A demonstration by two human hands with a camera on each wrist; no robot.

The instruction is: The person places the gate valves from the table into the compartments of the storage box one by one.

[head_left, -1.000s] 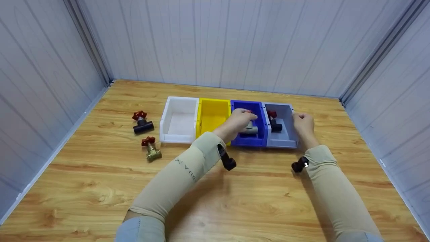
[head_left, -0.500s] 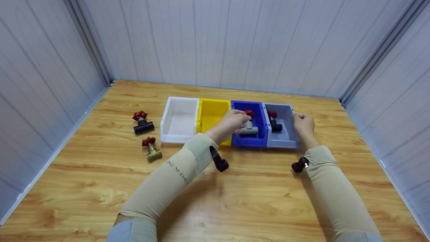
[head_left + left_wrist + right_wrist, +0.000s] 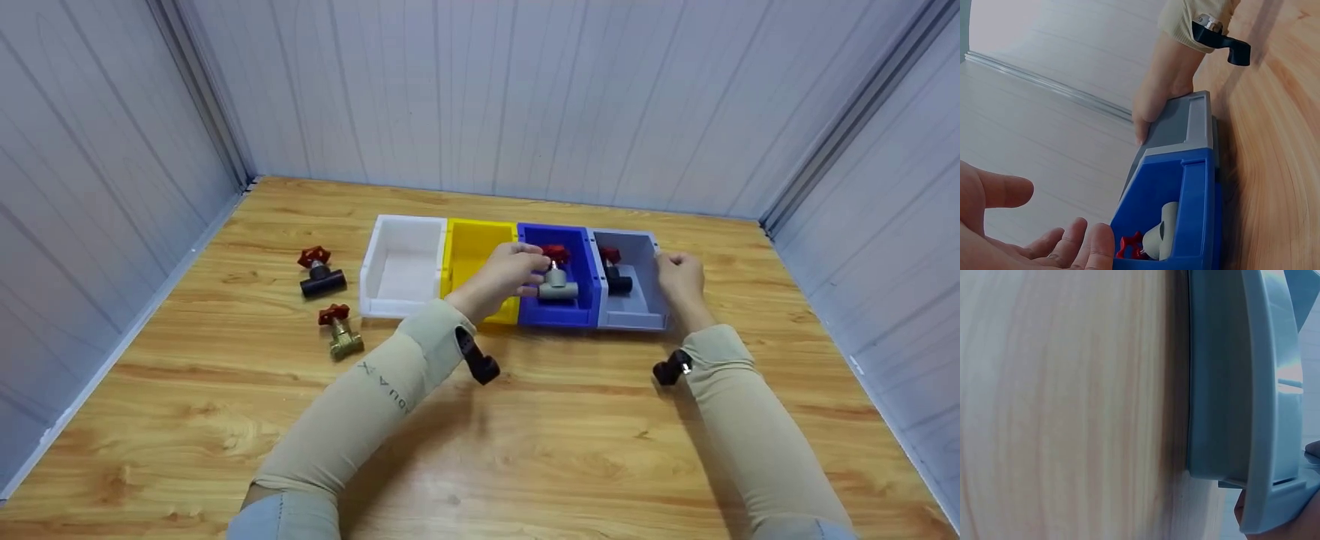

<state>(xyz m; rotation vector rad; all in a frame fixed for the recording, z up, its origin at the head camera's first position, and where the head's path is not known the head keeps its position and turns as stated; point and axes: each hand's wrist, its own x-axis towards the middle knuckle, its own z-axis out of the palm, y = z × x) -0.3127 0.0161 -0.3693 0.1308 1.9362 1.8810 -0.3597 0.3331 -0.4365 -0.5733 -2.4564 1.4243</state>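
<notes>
My left hand [image 3: 501, 279] hovers over the yellow bin [image 3: 469, 244], its fingers spread and holding nothing. Just to the right of its fingertips, a grey tee-shaped valve with a red handwheel [image 3: 559, 289] lies in the blue bin [image 3: 559, 316]; the left wrist view shows this grey valve [image 3: 1168, 228] too. My right hand [image 3: 681, 283] grips the right wall of the grey bin [image 3: 631, 321], with thumb and fingers on either side of the wall in the right wrist view. Inside that bin lies a black valve with a red handwheel [image 3: 618, 284].
A white bin [image 3: 400, 308] stands at the left end of the joined row. Left of it on the wooden table [image 3: 570, 450] lie a second black valve [image 3: 323, 282] and a brass valve [image 3: 346, 343], both with red handwheels. Pale panel walls enclose the back and sides.
My left hand has let go of the grey valve and drawn back leftward, out of the blue bin to above the yellow one. My right hand has stayed on the grey bin.
</notes>
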